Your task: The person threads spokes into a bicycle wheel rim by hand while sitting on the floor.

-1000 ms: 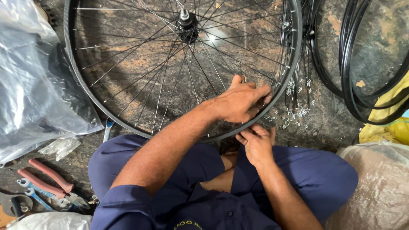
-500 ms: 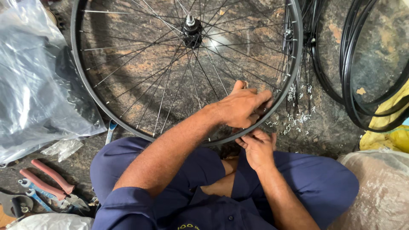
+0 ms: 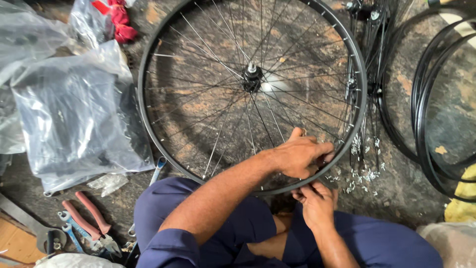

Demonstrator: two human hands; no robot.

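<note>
The spoked bicycle wheel (image 3: 252,94) lies flat on the floor just ahead of both hands. The left hand (image 3: 297,156) is curled over the near rim and spokes; the right hand (image 3: 317,202) pinches at the rim from outside — what it holds is hidden. This looks like nipple fitting — next comes fine turning. Loose nipples (image 3: 359,171) lie right of the hands, pliers (image 3: 89,218) far left.

The stained floor (image 3: 396,193) carries a spoked wheel (image 3: 198,164), plastic bags (image 3: 79,119), red-handled pliers (image 3: 87,218) and spare rims (image 3: 431,124)
</note>
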